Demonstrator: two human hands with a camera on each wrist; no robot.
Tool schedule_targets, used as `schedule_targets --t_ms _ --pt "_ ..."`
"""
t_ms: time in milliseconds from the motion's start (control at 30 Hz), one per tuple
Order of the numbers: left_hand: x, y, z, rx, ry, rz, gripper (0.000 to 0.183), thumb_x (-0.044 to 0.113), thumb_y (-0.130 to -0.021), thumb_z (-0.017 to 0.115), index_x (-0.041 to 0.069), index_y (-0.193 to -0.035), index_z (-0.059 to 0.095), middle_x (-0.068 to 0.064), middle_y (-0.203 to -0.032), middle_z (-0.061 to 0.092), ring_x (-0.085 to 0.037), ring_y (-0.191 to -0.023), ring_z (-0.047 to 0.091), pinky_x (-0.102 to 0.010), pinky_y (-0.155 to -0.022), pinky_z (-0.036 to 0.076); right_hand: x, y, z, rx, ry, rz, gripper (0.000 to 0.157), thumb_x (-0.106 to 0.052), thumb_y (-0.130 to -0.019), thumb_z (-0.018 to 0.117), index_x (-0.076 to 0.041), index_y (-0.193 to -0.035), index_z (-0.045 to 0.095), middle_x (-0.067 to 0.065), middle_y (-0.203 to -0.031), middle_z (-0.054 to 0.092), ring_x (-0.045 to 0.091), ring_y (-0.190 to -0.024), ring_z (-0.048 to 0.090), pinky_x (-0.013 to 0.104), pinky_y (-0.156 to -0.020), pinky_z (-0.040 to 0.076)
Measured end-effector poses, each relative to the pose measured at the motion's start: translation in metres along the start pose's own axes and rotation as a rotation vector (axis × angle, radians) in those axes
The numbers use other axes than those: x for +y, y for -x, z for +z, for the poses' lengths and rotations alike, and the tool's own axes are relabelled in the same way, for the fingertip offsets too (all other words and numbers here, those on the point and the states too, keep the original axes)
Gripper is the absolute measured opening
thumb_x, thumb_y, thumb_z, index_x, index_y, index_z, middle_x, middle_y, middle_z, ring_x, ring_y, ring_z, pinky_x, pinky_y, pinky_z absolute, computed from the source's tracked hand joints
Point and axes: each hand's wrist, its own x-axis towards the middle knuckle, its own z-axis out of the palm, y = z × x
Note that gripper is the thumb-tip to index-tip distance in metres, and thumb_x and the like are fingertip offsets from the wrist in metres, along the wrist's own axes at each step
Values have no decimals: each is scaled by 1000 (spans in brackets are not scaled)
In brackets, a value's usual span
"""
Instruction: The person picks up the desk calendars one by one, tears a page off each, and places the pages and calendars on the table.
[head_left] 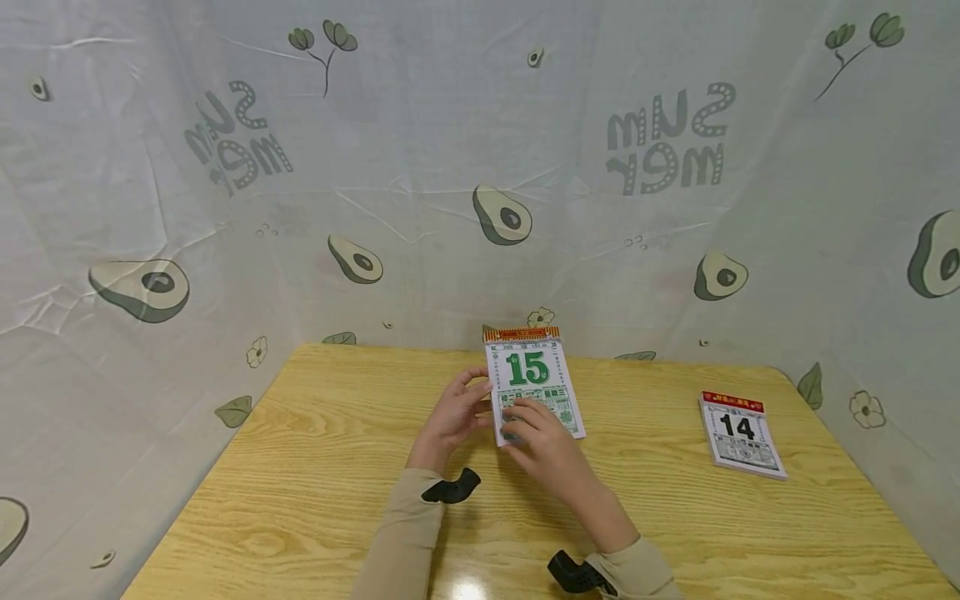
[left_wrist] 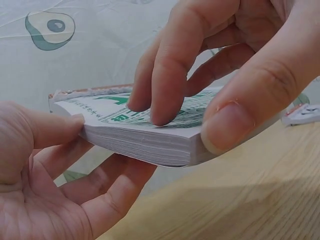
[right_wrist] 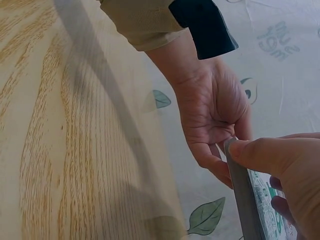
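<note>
With a pinching grip, your left hand [head_left: 456, 410] holds the calendar [head_left: 537, 380] by its left edge, seemingly steadying it while your right hand [head_left: 550, 450] pinches its near-left corner.

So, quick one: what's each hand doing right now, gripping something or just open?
Left hand: holding the green-numbered calendar by one edge.
Right hand: curved over the same calendar, touching it; whether it grips can't be told.

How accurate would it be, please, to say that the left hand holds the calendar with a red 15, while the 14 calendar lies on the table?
Only the colour is wrong: the head view shows a green 15 on the calendar in the left hand.
</note>
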Motion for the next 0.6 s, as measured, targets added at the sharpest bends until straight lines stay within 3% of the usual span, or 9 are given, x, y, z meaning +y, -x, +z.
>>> schedule_targets --t_ms 600 --pt "2 0 0 -9 15 -6 24 16 -102 50 12 -126 46 3 -99 71 -16 -88 68 -35 -69 57 0 -3 -8 -39 11 29 23 -15 -72 85 -11 -91 73 6 -110 70 29 -116 60 42 -101 48"
